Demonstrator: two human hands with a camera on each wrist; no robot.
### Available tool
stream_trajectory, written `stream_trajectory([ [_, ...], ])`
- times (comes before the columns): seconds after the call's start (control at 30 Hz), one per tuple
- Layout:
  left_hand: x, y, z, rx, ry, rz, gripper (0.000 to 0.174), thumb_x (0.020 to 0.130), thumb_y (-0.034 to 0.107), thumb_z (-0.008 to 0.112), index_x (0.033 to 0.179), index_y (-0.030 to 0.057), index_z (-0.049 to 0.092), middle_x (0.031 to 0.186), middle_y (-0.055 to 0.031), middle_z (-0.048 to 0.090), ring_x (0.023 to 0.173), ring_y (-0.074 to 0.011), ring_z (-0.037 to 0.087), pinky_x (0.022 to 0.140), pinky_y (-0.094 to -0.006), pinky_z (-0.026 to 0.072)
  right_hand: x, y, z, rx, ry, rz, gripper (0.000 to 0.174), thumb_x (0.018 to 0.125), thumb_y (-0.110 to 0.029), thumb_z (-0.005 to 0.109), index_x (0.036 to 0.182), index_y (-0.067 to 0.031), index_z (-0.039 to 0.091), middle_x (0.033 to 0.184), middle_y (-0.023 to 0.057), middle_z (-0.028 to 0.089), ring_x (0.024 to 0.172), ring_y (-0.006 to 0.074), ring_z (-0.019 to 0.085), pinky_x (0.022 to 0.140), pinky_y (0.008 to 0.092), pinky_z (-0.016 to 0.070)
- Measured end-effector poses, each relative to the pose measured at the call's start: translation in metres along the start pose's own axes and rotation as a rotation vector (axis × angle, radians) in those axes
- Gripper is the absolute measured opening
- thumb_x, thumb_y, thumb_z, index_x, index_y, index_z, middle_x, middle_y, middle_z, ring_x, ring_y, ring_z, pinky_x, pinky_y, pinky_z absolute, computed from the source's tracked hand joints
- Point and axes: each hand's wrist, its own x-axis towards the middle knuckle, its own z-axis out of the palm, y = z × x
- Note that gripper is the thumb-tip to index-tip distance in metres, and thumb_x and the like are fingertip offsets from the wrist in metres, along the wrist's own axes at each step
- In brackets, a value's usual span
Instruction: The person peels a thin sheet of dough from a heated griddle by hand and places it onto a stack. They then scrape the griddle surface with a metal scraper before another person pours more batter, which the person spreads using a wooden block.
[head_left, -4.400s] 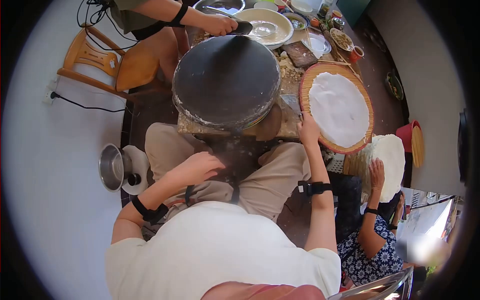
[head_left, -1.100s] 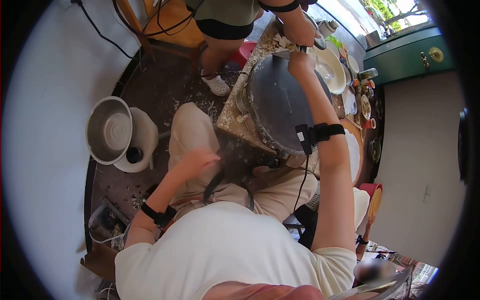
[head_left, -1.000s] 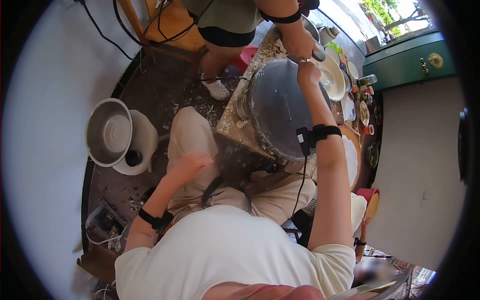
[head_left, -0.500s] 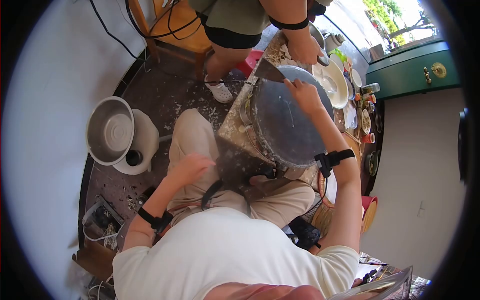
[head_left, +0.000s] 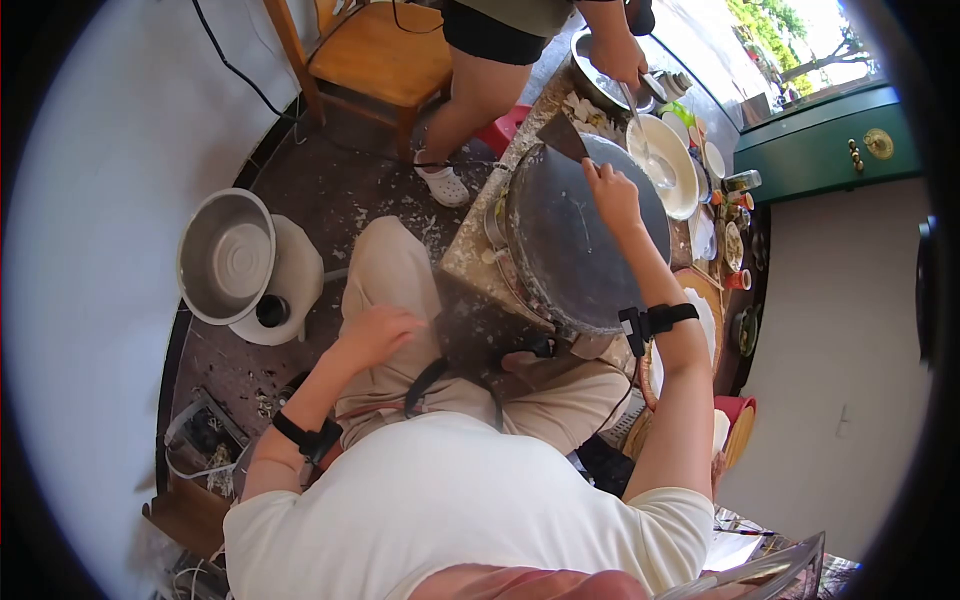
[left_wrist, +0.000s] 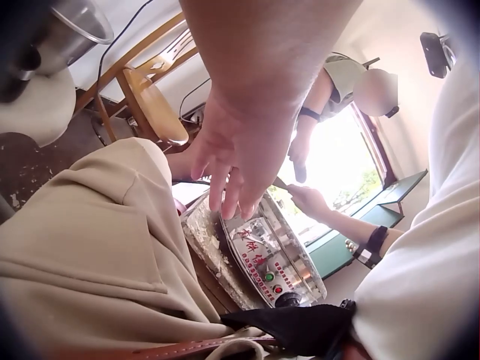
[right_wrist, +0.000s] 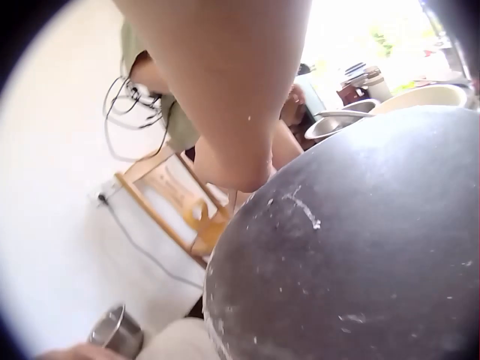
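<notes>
A round dark griddle (head_left: 585, 240) with thin white residue stands on a crusted board. Over its far edge my right hand (head_left: 615, 198) grips the handle of a flat metal scraper (head_left: 563, 137), whose blade points away to the left. In the right wrist view the hand (right_wrist: 236, 165) is above the griddle (right_wrist: 360, 232), its fingers mostly hidden. My left hand (head_left: 378, 335) hovers over my left thigh, holding nothing; in the left wrist view its fingers hang loosely extended from the hand (left_wrist: 236, 150), in front of the griddle's control panel (left_wrist: 262, 259).
Another person's hand (head_left: 618, 60) holds a ladle at a cream basin (head_left: 665, 165) beyond the griddle. A tray (head_left: 715, 300) with a white sheet lies right of it. Left are a steel bowl (head_left: 205, 275) and a wooden chair (head_left: 385, 60).
The right hand has come back from the other person's hand with the scraper and now holds it over the griddle's far edge. The other person's hand has moved to the basin. The left hand has barely moved.
</notes>
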Motion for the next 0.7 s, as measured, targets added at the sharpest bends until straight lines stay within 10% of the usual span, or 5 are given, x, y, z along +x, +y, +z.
stream_trajectory([
  [0.2, 0.001, 0.002, -0.008, 0.003, -0.020, 0.006, 0.024, 0.077, 0.008, 0.061, 0.101, 0.0098, 0.062, 0.092, -0.0105, 0.062, 0.091, -0.0312, 0.057, 0.079, -0.0405, 0.0452, -0.023, -0.037, -0.049, 0.120, 0.002, -0.350, 0.044, 0.075, -0.009, 0.057, 0.119, -0.0114, 0.050, 0.084, 0.0030, 0.053, 0.070, 0.0177, 0.059, 0.052, 0.0285, 0.0486],
  [0.33, 0.000, 0.000, -0.006, 0.015, -0.026, 0.009, 0.024, 0.076, 0.007, 0.061, 0.100, 0.0099, 0.062, 0.091, -0.0103, 0.062, 0.090, -0.0315, 0.056, 0.079, -0.0406, 0.0450, -0.004, -0.003, -0.034, 0.361, -0.185, 0.241, 0.035, 0.078, -0.013, 0.057, 0.113, -0.0108, 0.058, 0.080, 0.0132, 0.063, 0.074, 0.0286, 0.064, 0.061, 0.0401, 0.0510],
  [0.7, -0.001, -0.007, 0.002, 0.041, -0.037, 0.033, 0.025, 0.078, 0.007, 0.060, 0.103, 0.0090, 0.062, 0.092, -0.0111, 0.062, 0.091, -0.0313, 0.056, 0.079, -0.0403, 0.0440, 0.043, -0.018, -0.097, 0.403, -0.552, 0.198, 0.021, 0.075, -0.016, 0.058, 0.090, -0.0067, 0.070, 0.087, 0.0164, 0.067, 0.086, 0.0309, 0.066, 0.075, 0.0407, 0.0524],
])
